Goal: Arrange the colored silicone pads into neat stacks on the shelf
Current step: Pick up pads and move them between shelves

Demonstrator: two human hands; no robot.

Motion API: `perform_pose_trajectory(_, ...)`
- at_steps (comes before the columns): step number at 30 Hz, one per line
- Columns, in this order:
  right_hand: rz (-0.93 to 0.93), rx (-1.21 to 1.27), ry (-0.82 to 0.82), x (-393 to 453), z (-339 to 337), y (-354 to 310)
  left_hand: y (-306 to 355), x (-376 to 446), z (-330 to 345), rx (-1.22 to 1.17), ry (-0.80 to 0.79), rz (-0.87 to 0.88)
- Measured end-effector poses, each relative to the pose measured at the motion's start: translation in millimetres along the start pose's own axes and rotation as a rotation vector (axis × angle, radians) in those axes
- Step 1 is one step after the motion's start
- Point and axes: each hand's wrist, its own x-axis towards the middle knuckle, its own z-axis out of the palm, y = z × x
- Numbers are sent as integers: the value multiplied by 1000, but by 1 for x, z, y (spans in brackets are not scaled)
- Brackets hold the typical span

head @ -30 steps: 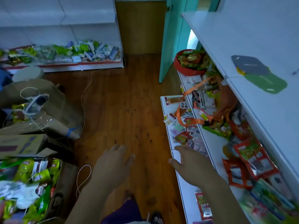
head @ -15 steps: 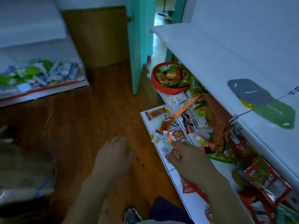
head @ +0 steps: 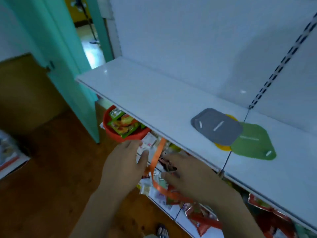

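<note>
Left hand [head: 124,166] and right hand [head: 192,177] at lower centre, fingers loosely spread, grasping nothing. Flat rounded grey pad [head: 217,127] overlaps green pad [head: 253,143], yellow pad [head: 223,147] on glossy white shelf [head: 154,100].

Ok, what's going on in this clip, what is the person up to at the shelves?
A person stands at a white shelf where a grey pad, a yellow pad and a green pad lie overlapping, not squared up. Both hands are empty and open: the left hand and right hand hover below, over an orange strap and snack packets. No pad is touched.
</note>
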Motion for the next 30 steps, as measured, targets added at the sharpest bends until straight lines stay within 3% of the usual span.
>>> perform_pose_trajectory(3,30,67,136,10,-36,1,13,38,-5,-21,63,152)
perform_pose_trajectory(6,159,38,289,8,-52,12,28,75,4,-69,4,260)
perform_pose_trajectory(9,385,-25,414,7,-56,36,44,106,26,-63,-69,389)
perform_pose_trajectory(15,788,-105,506,-14,-32,62,83,146,59,-20,-139,627)
perform_pose_trajectory(20,871,-120,571,-15,-12,55,105,152,76,-8,-140,629)
perform_pose_trajectory(26,888,-112,608,-14,-7,55,119,160,75,-104,-260,436)
perform_pose_trajectory(30,862,-118,610,-16,-5,57,125,152,71,-237,-191,534)
